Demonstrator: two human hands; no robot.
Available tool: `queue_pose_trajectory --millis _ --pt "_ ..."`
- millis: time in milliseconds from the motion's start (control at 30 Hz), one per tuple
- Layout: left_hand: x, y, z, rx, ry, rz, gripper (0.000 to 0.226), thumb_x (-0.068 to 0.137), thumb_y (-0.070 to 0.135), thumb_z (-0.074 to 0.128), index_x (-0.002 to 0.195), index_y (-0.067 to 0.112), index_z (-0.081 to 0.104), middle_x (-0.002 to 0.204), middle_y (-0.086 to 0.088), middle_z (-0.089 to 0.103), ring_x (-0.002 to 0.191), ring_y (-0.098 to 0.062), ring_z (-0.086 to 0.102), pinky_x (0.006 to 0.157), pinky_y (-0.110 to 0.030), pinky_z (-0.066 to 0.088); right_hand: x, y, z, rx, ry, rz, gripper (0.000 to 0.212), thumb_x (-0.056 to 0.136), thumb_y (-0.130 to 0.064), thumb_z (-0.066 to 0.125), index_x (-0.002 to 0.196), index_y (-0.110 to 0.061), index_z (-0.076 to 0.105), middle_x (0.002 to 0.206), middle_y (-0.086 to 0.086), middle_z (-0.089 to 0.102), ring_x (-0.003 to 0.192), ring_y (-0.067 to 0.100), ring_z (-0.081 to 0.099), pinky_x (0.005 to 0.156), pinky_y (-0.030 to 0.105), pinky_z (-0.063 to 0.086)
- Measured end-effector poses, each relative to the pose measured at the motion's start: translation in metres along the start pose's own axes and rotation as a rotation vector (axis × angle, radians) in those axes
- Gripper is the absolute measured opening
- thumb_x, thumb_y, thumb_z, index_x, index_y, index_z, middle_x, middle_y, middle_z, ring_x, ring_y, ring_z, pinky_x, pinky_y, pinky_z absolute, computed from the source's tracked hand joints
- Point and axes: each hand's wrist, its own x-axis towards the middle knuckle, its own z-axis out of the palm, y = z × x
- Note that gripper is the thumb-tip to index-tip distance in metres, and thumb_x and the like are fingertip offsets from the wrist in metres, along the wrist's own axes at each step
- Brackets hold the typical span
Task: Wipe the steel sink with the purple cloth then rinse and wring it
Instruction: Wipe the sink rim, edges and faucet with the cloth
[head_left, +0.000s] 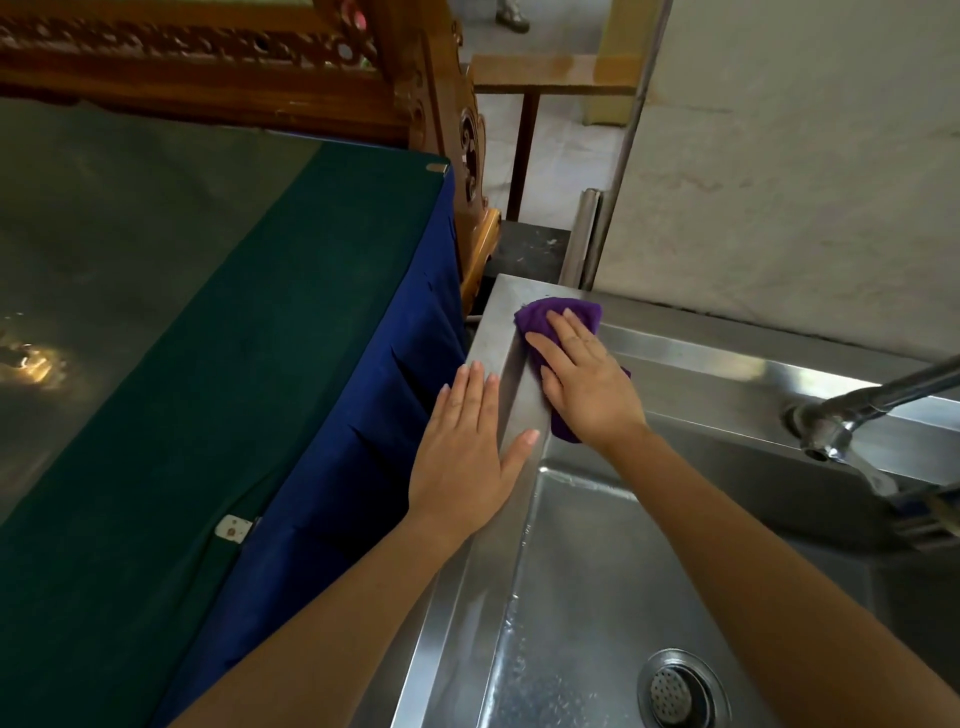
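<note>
The right hand (587, 384), fingers straight, presses the purple cloth (543, 317) on the steel sink (701, 358) rim; the left hand (467, 452) rests flat beside it. The basin (597, 597) is wet.

- Steel sink (701, 358): flat rim round a wet basin; water beads lie on the basin floor.
- Purple cloth (540, 317): lies on the far left corner of the rim, one end hanging over the inner edge.
- Right grip (587, 389): pressed flat on the cloth, fingers straight.
- Left grip (462, 452): palm down on the left rim, fingers straight, just beside the cloth and not touching it.
- Tap (852, 410): mounted on the far rim towards the right, water running from the spout.
- Drain strainer (675, 693): set in the basin floor.
- Worktop (208, 312): stands against the sink's left side under a green cover; white clip (234, 529) on its right edge.
</note>
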Motion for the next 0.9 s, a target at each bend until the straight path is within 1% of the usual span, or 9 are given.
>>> queue_pose_trajectory --millis 133,300,400,500,567,633,700,800,900 --pt "-0.001 0.001 -0.002 0.002 -0.013 0.007 0.083 0.081 0.065 -0.016 0.143 0.011 -0.009 0.158 -0.009 -0.005 0.146 -0.017 -0.010 0.120 -0.035 -0.003 0.006 -0.007 -0.002 0.090 0.077 0.057 0.043 0.098 -0.027 0.032 0.140 -0.024 0.038 0.154 0.005 0.029 0.145 0.021 0.016 0.119 0.037 0.010" --pt "-0.001 0.002 -0.003 -0.007 -0.027 0.005 0.088 0.079 0.065 -0.012 0.147 0.010 -0.005 0.158 -0.009 -0.006 0.146 -0.016 -0.010 0.120 -0.035 -0.003 0.017 -0.007 -0.007 0.152 0.077 0.027 0.042 0.096 -0.019 0.037 0.137 -0.022 0.040 0.152 0.006 0.032 0.144 0.022 0.018 0.118 0.034 0.005" --pt "-0.001 0.002 -0.003 -0.004 -0.040 0.007 0.089 0.079 0.065 -0.012 0.148 0.010 -0.003 0.159 -0.008 -0.006 0.146 -0.016 -0.011 0.120 -0.035 -0.002 0.041 -0.020 -0.007 0.265 0.074 0.072 0.045 0.094 -0.017 0.036 0.139 -0.018 0.038 0.150 0.008 0.035 0.142 0.022 0.024 0.118 0.038 0.009" --pt "0.000 -0.002 -0.003 -0.012 -0.057 0.005 0.089 0.082 0.068 -0.007 0.148 0.009 -0.002 0.159 -0.008 -0.004 0.146 -0.016 -0.010 0.120 -0.035 -0.001 0.063 -0.043 -0.002 0.423 0.098 0.084 0.050 0.090 -0.021 0.036 0.140 -0.015 0.038 0.144 0.010 0.044 0.136 0.024 0.035 0.117 0.043 0.018" --pt "0.000 -0.004 -0.006 -0.085 -0.084 0.025 0.080 0.090 0.062 0.002 0.149 0.008 0.001 0.159 -0.008 -0.003 0.146 -0.015 -0.009 0.120 -0.034 -0.002 0.058 -0.045 -0.001 0.467 0.096 0.013 0.047 0.089 -0.022 0.038 0.136 -0.016 0.045 0.139 0.008 0.049 0.131 0.022 0.040 0.114 0.041 0.024" --pt "-0.005 -0.009 -0.010 -0.197 -0.131 0.029 0.069 0.096 0.054 0.012 0.149 0.010 0.003 0.159 -0.006 -0.003 0.146 -0.013 -0.011 0.120 -0.032 -0.003 0.045 -0.044 -0.001 0.493 0.074 -0.069 0.044 0.089 -0.019 0.041 0.132 -0.017 0.048 0.136 0.007 0.051 0.127 0.019 0.043 0.110 0.032 0.028" --pt "-0.018 -0.014 -0.013 -0.216 -0.146 0.036 0.067 0.097 0.051 0.013 0.149 0.011 0.003 0.159 -0.005 -0.004 0.145 -0.012 -0.012 0.120 -0.031 -0.005 0.030 -0.049 -0.001 0.495 0.064 -0.119 0.043 0.089 -0.017 0.042 0.132 -0.016 0.048 0.135 0.007 0.052 0.125 0.019 0.044 0.108 0.028 0.028" --pt "-0.049 -0.017 -0.015 -0.125 -0.158 0.052 0.074 0.090 0.057 0.002 0.149 0.012 -0.001 0.159 -0.005 -0.006 0.145 -0.013 -0.013 0.117 -0.028 -0.008 0.008 -0.061 0.004 0.479 0.054 -0.118 0.044 0.089 -0.018 0.041 0.133 -0.017 0.046 0.137 0.007 0.050 0.128 0.020 0.042 0.111 0.037 0.031" --pt "-0.070 -0.021 -0.023 -0.121 -0.243 0.049 0.067 0.096 0.052 0.010 0.149 0.012 -0.003 0.159 -0.005 -0.008 0.145 -0.013 -0.013 0.118 -0.029 -0.007 -0.022 -0.074 0.005 0.474 0.030 -0.097 0.045 0.090 -0.018 0.040 0.135 -0.019 0.044 0.141 0.006 0.046 0.135 0.018 0.035 0.112 0.028 0.023"
